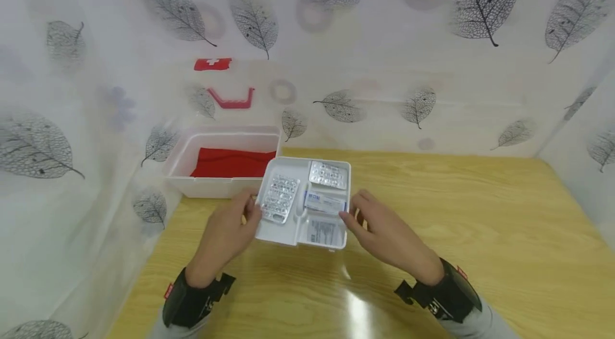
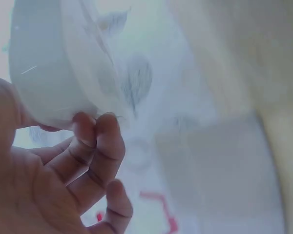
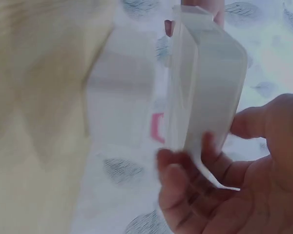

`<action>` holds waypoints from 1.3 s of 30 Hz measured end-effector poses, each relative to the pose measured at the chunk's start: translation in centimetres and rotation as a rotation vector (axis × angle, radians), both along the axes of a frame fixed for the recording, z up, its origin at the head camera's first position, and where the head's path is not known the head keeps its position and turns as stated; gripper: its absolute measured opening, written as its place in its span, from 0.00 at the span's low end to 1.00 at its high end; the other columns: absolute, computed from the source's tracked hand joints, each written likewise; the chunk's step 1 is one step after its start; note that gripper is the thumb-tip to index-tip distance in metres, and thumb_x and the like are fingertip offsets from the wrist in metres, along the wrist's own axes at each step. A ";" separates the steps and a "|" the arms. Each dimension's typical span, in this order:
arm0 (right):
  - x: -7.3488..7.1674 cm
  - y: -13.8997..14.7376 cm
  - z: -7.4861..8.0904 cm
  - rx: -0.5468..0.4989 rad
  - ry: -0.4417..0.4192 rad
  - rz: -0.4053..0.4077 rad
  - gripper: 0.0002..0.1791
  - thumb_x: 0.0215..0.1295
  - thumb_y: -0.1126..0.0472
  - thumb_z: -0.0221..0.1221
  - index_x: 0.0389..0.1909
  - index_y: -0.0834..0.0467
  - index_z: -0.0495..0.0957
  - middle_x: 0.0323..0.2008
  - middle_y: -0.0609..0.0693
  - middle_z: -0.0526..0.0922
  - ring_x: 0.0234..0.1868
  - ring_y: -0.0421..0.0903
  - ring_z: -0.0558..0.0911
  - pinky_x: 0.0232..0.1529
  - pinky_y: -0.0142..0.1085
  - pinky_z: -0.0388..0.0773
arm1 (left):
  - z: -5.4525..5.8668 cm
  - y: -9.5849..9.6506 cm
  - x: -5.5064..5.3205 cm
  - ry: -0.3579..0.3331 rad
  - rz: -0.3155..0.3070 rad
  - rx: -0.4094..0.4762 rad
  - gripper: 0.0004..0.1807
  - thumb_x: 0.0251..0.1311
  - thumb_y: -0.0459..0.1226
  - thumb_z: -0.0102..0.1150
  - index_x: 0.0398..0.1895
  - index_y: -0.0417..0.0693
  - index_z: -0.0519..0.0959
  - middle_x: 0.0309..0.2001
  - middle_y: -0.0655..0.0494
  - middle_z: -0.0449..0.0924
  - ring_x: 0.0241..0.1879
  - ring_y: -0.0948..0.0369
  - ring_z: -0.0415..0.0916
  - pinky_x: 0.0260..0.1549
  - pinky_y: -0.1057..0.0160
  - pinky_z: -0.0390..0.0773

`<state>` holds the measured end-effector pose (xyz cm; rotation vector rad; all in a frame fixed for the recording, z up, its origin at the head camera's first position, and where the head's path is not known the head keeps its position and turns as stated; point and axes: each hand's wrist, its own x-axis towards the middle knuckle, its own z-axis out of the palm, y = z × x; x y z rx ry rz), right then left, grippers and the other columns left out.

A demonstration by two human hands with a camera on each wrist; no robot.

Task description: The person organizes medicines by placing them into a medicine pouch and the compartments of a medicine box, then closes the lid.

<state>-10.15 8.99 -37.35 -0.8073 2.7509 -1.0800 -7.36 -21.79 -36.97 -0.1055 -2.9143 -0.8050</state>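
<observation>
A white compartment tray [image 1: 276, 233] is held up above the table between both hands. My left hand [image 1: 226, 235] grips its left edge, thumb and fingers on either side of the wall. The right hand [image 1: 386, 232] pinches the opposite edge, and the right wrist view shows fingers curled about the tray [image 3: 217, 83]. A large blister pack [image 1: 280, 197] lies in the left compartment. On the right side sit a smaller blister pack [image 1: 328, 175], a blue-and-white packet [image 1: 325, 202] and a clear packet with grey print [image 1: 323, 231].
Behind the tray to the left stands a translucent white box [image 1: 211, 188] with red cloth [image 1: 230, 163] inside. Above it show a red handle [image 1: 235, 104] and a red label with a white cross [image 1: 213, 64]. Leaf-patterned sheeting [image 1: 384, 72] borders the wooden table [image 1: 461, 211].
</observation>
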 end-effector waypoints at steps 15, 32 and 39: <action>-6.7 -11.7 3.1 -0.132 0.077 0.197 0.48 0.64 0.44 0.68 0.79 0.54 0.55 0.78 0.53 0.60 0.74 0.52 0.68 0.70 0.47 0.69 | 4.1 -12.4 -5.7 0.112 0.049 -0.046 0.11 0.72 0.37 0.48 0.48 0.39 0.76 0.36 0.45 0.83 0.33 0.51 0.77 0.32 0.58 0.71; -12.6 -22.4 -0.9 -0.107 0.041 0.229 0.46 0.67 0.48 0.66 0.80 0.51 0.52 0.73 0.49 0.67 0.63 0.50 0.74 0.68 0.45 0.72 | 0.5 -20.8 -11.2 0.058 0.260 -0.021 0.20 0.75 0.39 0.46 0.61 0.35 0.74 0.46 0.35 0.81 0.47 0.40 0.78 0.38 0.49 0.75; -12.8 -23.1 -2.1 0.057 0.106 0.162 0.38 0.70 0.41 0.61 0.75 0.49 0.62 0.66 0.48 0.75 0.54 0.45 0.76 0.60 0.42 0.78 | -0.6 -21.1 -11.4 0.100 0.322 0.002 0.19 0.71 0.36 0.50 0.58 0.33 0.78 0.45 0.35 0.81 0.45 0.44 0.76 0.39 0.54 0.72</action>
